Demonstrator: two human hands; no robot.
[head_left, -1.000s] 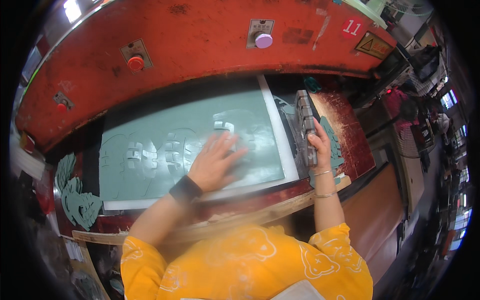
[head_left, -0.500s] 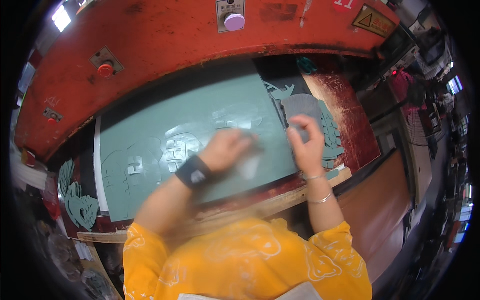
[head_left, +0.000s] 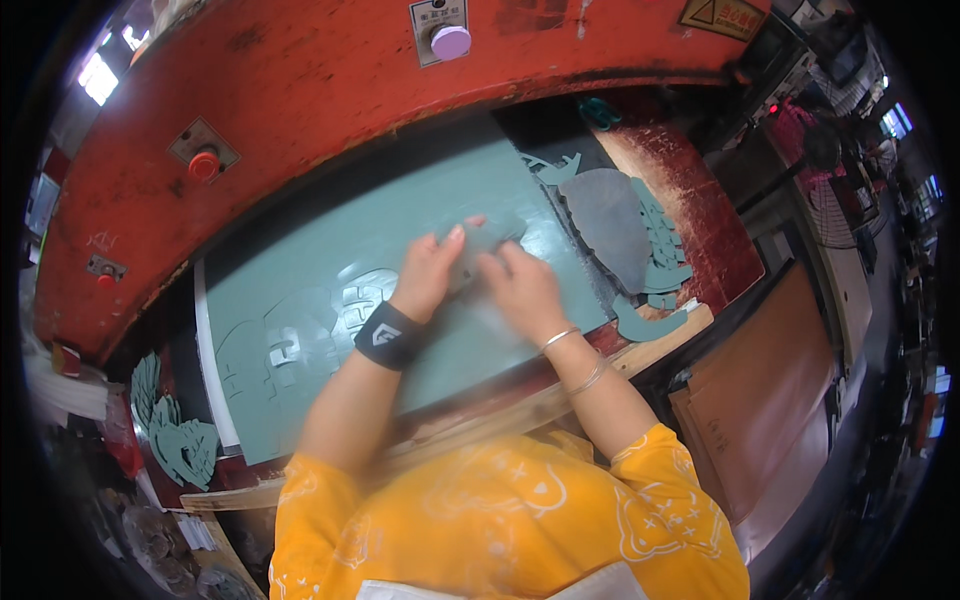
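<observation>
One teal sheet point(head_left: 330, 270), two red buttons point(head_left: 203, 163) (one purple button point(head_left: 451, 42)).

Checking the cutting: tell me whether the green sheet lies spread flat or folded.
Spread flat: the green sheet lies across the press bed, cut-out shapes showing.

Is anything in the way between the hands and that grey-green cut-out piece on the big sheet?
Nothing visible is. The left hand and the right hand are already on the cut-out piece, which lies on the green sheet.

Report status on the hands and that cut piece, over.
Both hands, left hand and right hand, on a grey cut piece atop the green sheet. Grip blurred. Stack of cut shapes lies right, apart. Nothing in the way.
</observation>
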